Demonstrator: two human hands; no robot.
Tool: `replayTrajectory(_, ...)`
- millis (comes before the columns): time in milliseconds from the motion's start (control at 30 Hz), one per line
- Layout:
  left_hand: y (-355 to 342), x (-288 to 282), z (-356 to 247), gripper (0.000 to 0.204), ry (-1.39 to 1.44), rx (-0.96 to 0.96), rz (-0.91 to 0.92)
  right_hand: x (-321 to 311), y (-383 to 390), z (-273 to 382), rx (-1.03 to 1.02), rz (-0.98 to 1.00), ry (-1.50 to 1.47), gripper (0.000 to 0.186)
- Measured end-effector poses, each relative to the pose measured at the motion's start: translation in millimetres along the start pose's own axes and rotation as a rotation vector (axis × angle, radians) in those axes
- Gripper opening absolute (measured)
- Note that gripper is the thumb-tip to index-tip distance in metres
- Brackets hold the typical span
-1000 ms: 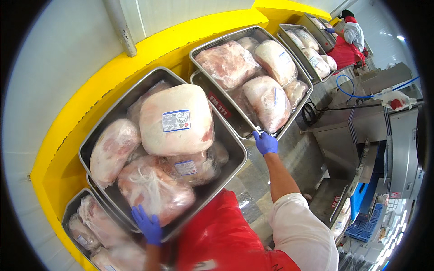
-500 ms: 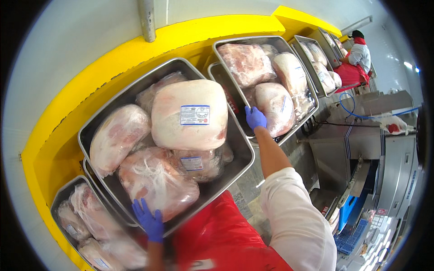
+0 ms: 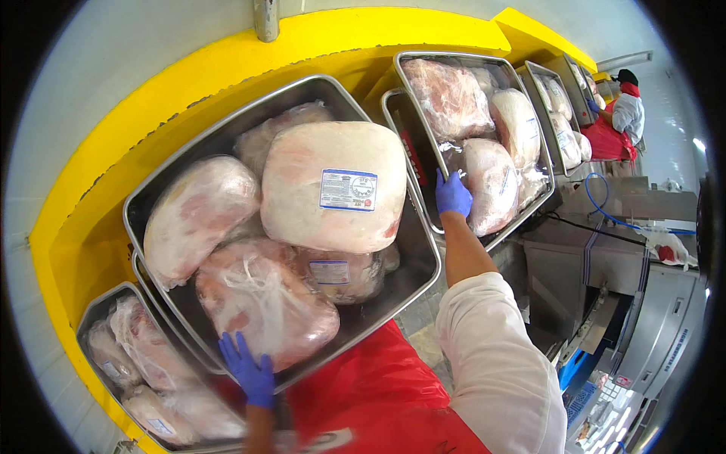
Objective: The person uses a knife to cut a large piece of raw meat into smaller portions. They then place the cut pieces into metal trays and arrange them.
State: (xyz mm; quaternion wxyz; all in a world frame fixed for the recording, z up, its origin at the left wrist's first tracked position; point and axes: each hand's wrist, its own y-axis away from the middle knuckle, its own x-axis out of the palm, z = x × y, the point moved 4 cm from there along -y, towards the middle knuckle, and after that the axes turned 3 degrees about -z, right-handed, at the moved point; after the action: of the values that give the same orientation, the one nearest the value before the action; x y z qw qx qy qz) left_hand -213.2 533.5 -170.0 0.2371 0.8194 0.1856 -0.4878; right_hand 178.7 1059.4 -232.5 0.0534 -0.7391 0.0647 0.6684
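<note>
My left hand (image 3: 248, 371), in a blue glove, has its fingers spread over the near edge of a large metal tub (image 3: 408, 281). Its fingertips rest against a plastic-wrapped piece of meat (image 3: 265, 303). Beyond that lie a big pale wrapped cut (image 3: 333, 185) with a white-and-blue label and a long wrapped cut (image 3: 200, 216) on the left. To the right, my right hand (image 3: 454, 194), also blue-gloved, is closed round the near left rim of a second metal tub (image 3: 503, 244). That tub holds several wrapped cuts, one (image 3: 491, 185) just beside my hand.
A third tub (image 3: 83, 314) of wrapped meat stands at lower left. A yellow ledge (image 3: 174, 87) runs along the wall behind the tubs. Farther right are more tubs (image 3: 556, 121), a co-worker (image 3: 624, 113) in a red apron, and steel machinery (image 3: 560, 261) with a blue hose (image 3: 597, 200).
The view has shifted, so the right-hand tub and my right hand appear farther right. Both hands keep their places on the tubs. A blue glove of the co-worker now shows.
</note>
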Motion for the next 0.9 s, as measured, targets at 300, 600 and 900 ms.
replayTrajectory(300,-2.4,6.5,3.1,0.076,-0.005,0.012,-0.013,6.9,-39.8,-30.4,0.007,-0.035,0.003,0.056)
replayTrajectory(600,-2.9,5.2,-1.9,0.075,-0.005,-0.005,-0.002,24.1,-72.6,-62.1,-0.004,-0.072,0.009,0.058)
replayTrajectory(900,11.5,-15.8,31.6,0.069,0.091,-0.259,-0.19,21.2,-94.0,-76.3,0.059,0.056,0.042,0.06)
